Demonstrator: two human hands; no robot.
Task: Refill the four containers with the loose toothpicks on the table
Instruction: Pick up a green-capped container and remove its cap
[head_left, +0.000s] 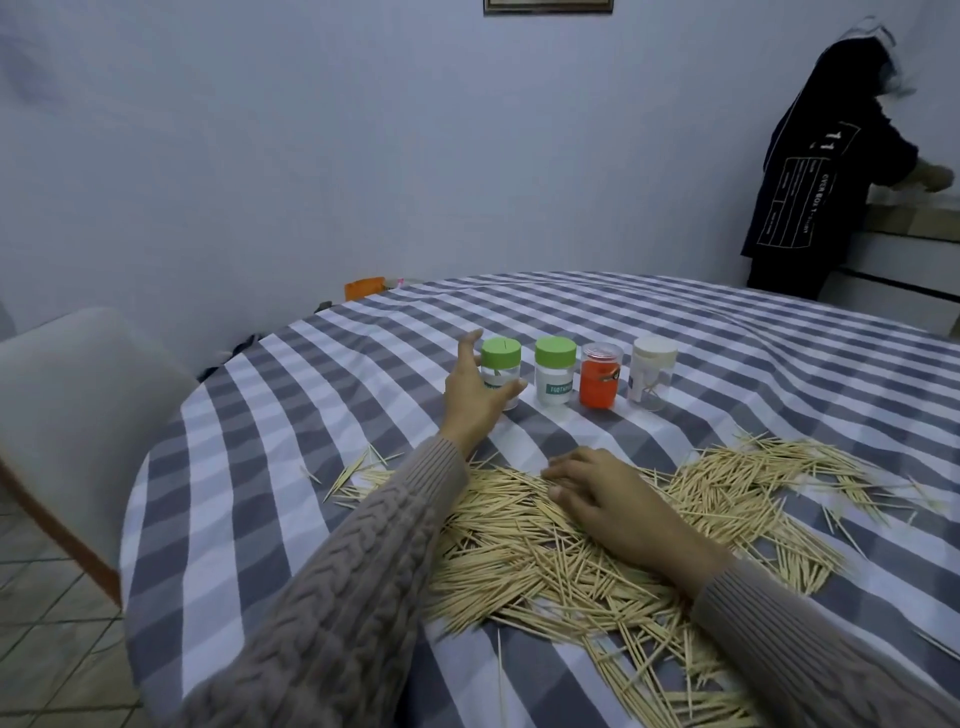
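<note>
green-lidded container (501, 371) near left hand (475, 397), open

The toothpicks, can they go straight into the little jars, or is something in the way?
Lids are in the way. All four containers are capped: two green, one clear on the orange jar, one white. The left hand is open around the leftmost green-lidded jar, whose lid is on.

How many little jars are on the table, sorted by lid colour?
Green lid: 2, left jar and second jar
Clear lid on the orange jar: 1
White lid on the right jar: 1
Total: 4
</note>
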